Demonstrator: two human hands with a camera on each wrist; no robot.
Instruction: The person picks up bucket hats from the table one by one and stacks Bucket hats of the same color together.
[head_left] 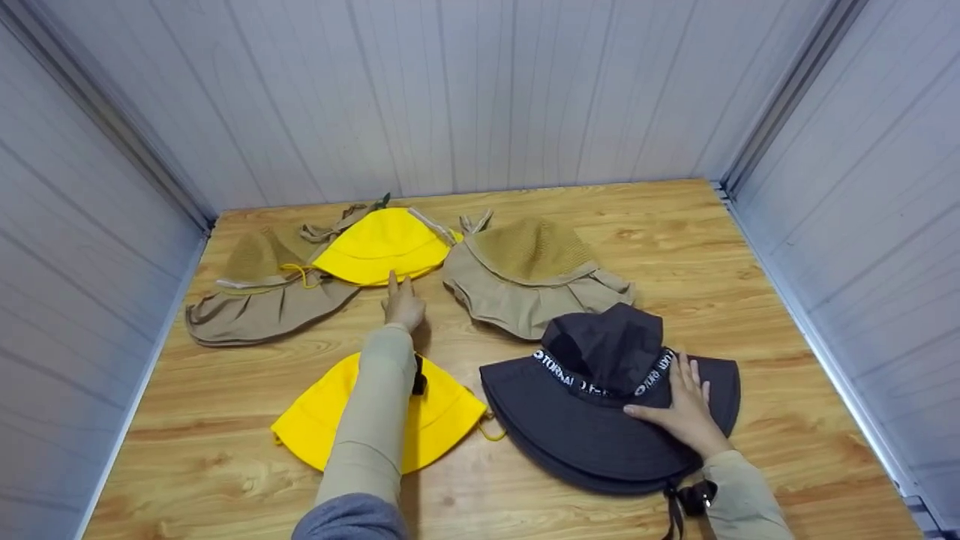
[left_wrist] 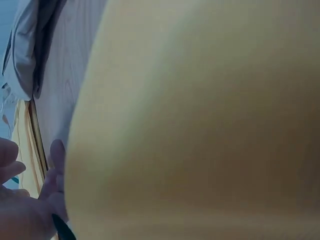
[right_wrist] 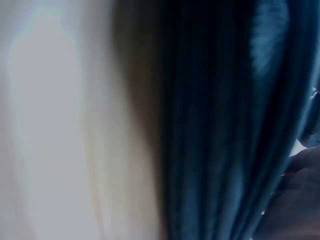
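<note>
My left hand reaches over a near yellow hat to the front brim of a far yellow hat. Its extended fingers meet that brim; whether they press on it is unclear. A large yellow surface fills most of the left wrist view, with part of the left hand at lower left. With fingers spread, my right hand rests on the brim of a dark bucket hat with a white-lettered band. Dark fabric blurs across the right wrist view; the right hand's fingers are hidden there.
A tan hat with a pleated brim lies at the left, partly under the far yellow hat. Another tan hat lies behind the dark one. Pale panel walls enclose the wood-patterned surface at the back and sides.
</note>
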